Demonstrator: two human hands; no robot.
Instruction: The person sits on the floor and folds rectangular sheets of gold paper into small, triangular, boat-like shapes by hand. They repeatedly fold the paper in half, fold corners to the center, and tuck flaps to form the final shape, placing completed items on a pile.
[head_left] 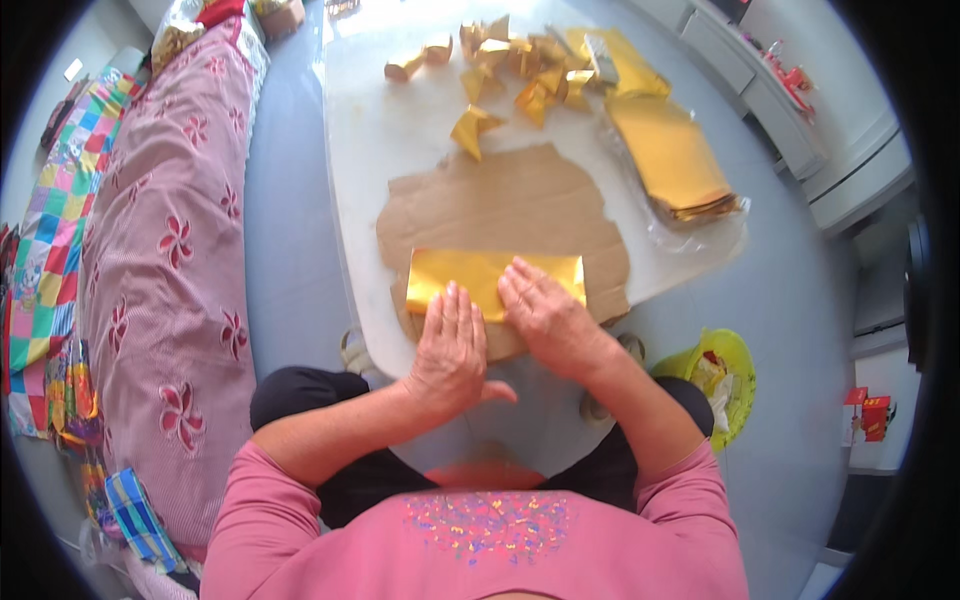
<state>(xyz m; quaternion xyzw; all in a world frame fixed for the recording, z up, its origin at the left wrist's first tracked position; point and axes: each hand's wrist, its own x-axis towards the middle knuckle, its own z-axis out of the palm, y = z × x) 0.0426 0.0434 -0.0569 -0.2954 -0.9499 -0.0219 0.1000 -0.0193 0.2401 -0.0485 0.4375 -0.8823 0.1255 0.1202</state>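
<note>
A sheet of gold foil paper (460, 268), folded into a long rectangle, lies on a piece of brown cardboard (500, 195) at the near end of a white table. My left hand (450, 345) rests on the paper's near edge with fingers stretched out and thumb apart. To its right, my right hand (545, 310) lies flat over the paper, fingers extended and pointing up and left. Both hands press the paper from above without gripping it. What lies under my fingertips is hidden.
Several folded gold paper pieces (475, 130) sit at the table's far end. A stack of gold paper sheets (675, 155) lies on clear plastic at the right. On the floor stands a yellow-green basket (738, 400). A bed with a pink cover (180, 300) runs along the left.
</note>
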